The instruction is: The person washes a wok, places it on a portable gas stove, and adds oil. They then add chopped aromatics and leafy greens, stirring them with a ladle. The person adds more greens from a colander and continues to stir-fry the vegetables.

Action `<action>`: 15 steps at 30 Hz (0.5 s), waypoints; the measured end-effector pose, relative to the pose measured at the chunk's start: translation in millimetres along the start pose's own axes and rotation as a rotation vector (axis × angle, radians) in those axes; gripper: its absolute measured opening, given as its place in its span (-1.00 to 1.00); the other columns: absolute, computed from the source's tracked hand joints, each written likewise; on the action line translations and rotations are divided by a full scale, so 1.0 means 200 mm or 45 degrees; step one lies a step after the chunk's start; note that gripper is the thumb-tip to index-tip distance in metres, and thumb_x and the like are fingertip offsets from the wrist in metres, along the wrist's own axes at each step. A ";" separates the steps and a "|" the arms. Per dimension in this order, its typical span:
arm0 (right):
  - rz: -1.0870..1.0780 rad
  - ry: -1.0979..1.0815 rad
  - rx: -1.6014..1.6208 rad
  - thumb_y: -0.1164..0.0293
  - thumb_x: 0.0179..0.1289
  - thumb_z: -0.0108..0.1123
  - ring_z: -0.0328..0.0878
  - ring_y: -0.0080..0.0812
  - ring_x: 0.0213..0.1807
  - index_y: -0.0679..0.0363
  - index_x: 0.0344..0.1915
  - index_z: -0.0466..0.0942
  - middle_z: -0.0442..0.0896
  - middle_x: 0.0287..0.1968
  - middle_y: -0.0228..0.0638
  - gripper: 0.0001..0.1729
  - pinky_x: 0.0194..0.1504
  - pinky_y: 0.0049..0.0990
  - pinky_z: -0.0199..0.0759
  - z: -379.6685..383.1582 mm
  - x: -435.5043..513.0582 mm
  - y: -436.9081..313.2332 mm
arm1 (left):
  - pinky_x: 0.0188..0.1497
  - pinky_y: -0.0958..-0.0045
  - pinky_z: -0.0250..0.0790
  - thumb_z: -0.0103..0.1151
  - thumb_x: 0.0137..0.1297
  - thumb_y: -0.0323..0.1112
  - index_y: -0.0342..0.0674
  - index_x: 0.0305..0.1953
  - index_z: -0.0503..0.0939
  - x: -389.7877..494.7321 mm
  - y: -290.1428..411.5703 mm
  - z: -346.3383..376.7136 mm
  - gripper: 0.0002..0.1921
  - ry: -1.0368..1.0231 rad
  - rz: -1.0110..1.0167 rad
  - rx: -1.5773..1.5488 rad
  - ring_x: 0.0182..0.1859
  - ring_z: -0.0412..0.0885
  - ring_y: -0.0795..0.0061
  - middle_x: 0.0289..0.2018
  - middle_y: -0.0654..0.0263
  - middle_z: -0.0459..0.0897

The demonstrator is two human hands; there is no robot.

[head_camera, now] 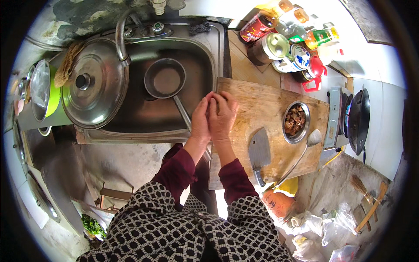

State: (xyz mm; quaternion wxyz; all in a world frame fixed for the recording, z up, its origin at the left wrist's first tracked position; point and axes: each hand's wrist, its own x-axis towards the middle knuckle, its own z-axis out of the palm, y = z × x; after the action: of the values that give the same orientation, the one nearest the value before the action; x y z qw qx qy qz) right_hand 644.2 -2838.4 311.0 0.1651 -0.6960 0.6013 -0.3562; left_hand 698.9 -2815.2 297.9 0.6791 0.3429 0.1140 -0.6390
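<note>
My left hand (200, 119) and my right hand (223, 114) are pressed together, palm to palm, above the border between the sink and the cutting board. Their fingers are bent, and whatever may lie between the palms is hidden. Beneath my left hand passes the handle of a metal dipper (164, 78), whose round bowl rests in the stainless steel sink (137, 114). To the right of my hands, on the wooden cutting board (252, 98), lie a cleaver (260, 149) and a long-handled spatula (314, 138). A metal bowl (307, 113) there holds chopped brown pieces of food (295, 121).
A large metal lid (101, 104) leans over the sink's left side, under the curved faucet (120, 39). Bottles and jars (276, 46) crowd the back counter. At right, a black wok (359, 114) sits over a blue flame on a gas stove (334, 114). Plastic bags (338, 222) lie below.
</note>
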 end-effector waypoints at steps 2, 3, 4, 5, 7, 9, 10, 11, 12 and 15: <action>-0.005 -0.006 0.091 0.49 0.08 0.13 0.38 -0.15 -0.11 0.25 -0.32 0.56 0.49 -0.14 -0.20 -0.86 -0.04 -0.31 0.25 0.02 0.00 -0.04 | 0.14 0.49 0.24 -0.14 0.38 -0.17 -0.26 0.07 0.40 0.00 0.02 -0.02 -0.63 -0.092 -0.081 -0.130 0.06 0.41 0.48 0.00 0.28 0.47; 0.015 -0.024 0.135 0.49 0.08 0.13 0.38 -0.16 -0.10 0.25 -0.33 0.56 0.49 -0.14 -0.20 -0.87 -0.04 -0.31 0.25 0.03 0.00 -0.06 | 0.13 0.49 0.25 -0.14 0.38 -0.17 -0.26 0.05 0.41 0.00 0.04 -0.03 -0.65 -0.158 -0.116 -0.199 0.05 0.41 0.48 -0.01 0.29 0.48; 0.033 -0.040 0.181 0.49 0.08 0.13 0.38 -0.17 -0.10 0.25 -0.34 0.56 0.49 -0.14 -0.21 -0.88 -0.03 -0.32 0.25 0.04 0.00 -0.08 | 0.10 0.50 0.28 -0.14 0.38 -0.17 -0.23 0.03 0.42 0.00 0.05 -0.04 -0.67 -0.176 -0.182 -0.271 0.02 0.43 0.49 -0.04 0.30 0.48; 0.069 -0.050 0.237 0.50 0.08 0.13 0.38 -0.17 -0.09 0.25 -0.35 0.56 0.49 -0.15 -0.21 -0.88 -0.03 -0.33 0.26 0.05 0.01 -0.09 | 0.09 0.50 0.29 -0.14 0.38 -0.17 -0.23 0.01 0.43 0.01 0.06 -0.06 -0.67 -0.195 -0.218 -0.277 0.01 0.44 0.49 -0.05 0.29 0.49; 0.087 -0.058 0.306 0.53 0.10 0.11 0.38 -0.24 -0.06 0.29 -0.34 0.55 0.51 -0.16 -0.23 -0.89 0.00 -0.40 0.24 0.07 0.00 -0.12 | 0.07 0.50 0.31 -0.13 0.38 -0.16 -0.21 -0.01 0.44 0.01 0.09 -0.09 -0.69 -0.165 -0.304 -0.265 -0.01 0.45 0.49 -0.06 0.29 0.49; 0.134 -0.055 0.388 0.53 0.11 0.11 0.38 -0.25 -0.05 0.30 -0.34 0.55 0.50 -0.16 -0.23 -0.89 0.01 -0.41 0.24 0.09 0.00 -0.14 | 0.05 0.51 0.33 -0.12 0.37 -0.18 -0.22 -0.03 0.44 0.03 0.12 -0.11 -0.71 -0.287 -0.375 -0.367 -0.04 0.46 0.49 -0.09 0.28 0.50; 0.142 -0.016 0.369 0.53 0.12 0.10 0.39 -0.27 -0.06 0.31 -0.34 0.54 0.49 -0.14 -0.23 -0.89 0.02 -0.43 0.24 0.10 0.00 -0.15 | 0.05 0.51 0.33 -0.12 0.37 -0.18 -0.23 -0.03 0.43 0.04 0.13 -0.11 -0.71 -0.277 -0.405 -0.351 -0.04 0.46 0.48 -0.09 0.28 0.50; 0.187 0.013 0.416 0.53 0.12 0.11 0.38 -0.26 -0.06 0.31 -0.35 0.55 0.49 -0.15 -0.23 -0.89 0.02 -0.42 0.24 0.11 0.00 -0.17 | 0.05 0.51 0.33 -0.12 0.37 -0.19 -0.23 -0.03 0.43 0.04 0.15 -0.11 -0.71 -0.296 -0.429 -0.341 -0.04 0.47 0.48 -0.09 0.27 0.50; 0.225 0.037 0.462 0.53 0.11 0.11 0.37 -0.25 -0.06 0.30 -0.35 0.55 0.49 -0.15 -0.23 -0.90 0.01 -0.42 0.24 0.11 0.00 -0.18 | 0.04 0.52 0.33 -0.11 0.37 -0.22 -0.24 -0.04 0.44 0.05 0.17 -0.11 -0.73 -0.273 -0.482 -0.347 -0.04 0.47 0.48 -0.10 0.27 0.51; 0.322 0.047 0.704 0.53 0.12 0.11 0.40 -0.29 -0.09 0.30 -0.35 0.55 0.50 -0.16 -0.23 -0.90 -0.02 -0.46 0.26 0.12 0.02 -0.25 | 0.04 0.52 0.34 -0.08 0.36 -0.26 -0.24 -0.07 0.47 0.03 0.25 -0.09 -0.75 -0.211 -0.424 -0.381 -0.05 0.48 0.49 -0.11 0.27 0.53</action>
State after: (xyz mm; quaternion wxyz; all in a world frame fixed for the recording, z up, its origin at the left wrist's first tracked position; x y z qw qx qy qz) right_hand 696.6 -2835.1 329.1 0.3803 -0.5377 0.5662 -0.4957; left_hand 752.7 -2811.2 296.5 0.6145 0.1614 0.2062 -0.7442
